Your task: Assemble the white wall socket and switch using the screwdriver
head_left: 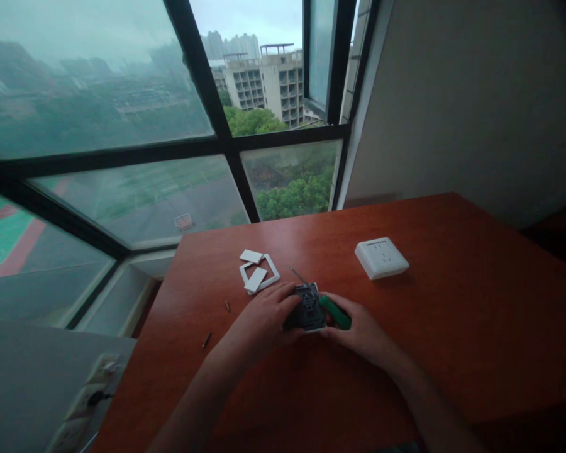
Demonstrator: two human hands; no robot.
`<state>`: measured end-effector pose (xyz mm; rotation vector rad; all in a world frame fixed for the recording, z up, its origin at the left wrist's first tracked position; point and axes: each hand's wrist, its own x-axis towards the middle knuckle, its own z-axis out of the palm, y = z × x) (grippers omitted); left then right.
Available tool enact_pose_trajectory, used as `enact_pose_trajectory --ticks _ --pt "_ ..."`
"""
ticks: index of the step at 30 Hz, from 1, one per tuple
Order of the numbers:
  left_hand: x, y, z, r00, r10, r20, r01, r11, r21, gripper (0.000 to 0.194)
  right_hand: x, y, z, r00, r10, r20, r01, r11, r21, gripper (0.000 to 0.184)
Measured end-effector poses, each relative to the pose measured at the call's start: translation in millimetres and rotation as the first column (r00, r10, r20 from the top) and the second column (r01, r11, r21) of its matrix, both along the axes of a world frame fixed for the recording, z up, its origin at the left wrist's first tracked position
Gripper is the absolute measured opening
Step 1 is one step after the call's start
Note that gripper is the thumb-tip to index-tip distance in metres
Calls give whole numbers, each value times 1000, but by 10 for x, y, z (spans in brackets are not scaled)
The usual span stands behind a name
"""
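My left hand (273,309) is closed on the left side of a wall switch body (307,307), dark on the face toward me and edged in white. In my right hand (353,324) is a screwdriver with a green handle (334,313); its thin metal shaft (298,275) points up and left across the far edge of the switch. The right fingers also reach the switch's near right corner. Just beyond my left hand lies a white square frame (274,270), with one white rocker plate (256,279) across it and another plate (251,256) at its far edge.
A white wall socket (383,257) sits on the reddish wooden table (453,314) to the right. Two small screws (206,340) lie apart at the left. Windows border the table's far side, and sockets with a black plug (97,397) are low on the left wall.
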<state>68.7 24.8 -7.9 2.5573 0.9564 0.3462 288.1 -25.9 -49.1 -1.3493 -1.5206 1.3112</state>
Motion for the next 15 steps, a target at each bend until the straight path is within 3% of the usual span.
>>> enact_pose_trajectory --ticks 15 --pt "-1 -19 -28 1000 7 -5 -7 999 38 52 3 -4 19 1000 2 -5 -2 1000 23 55"
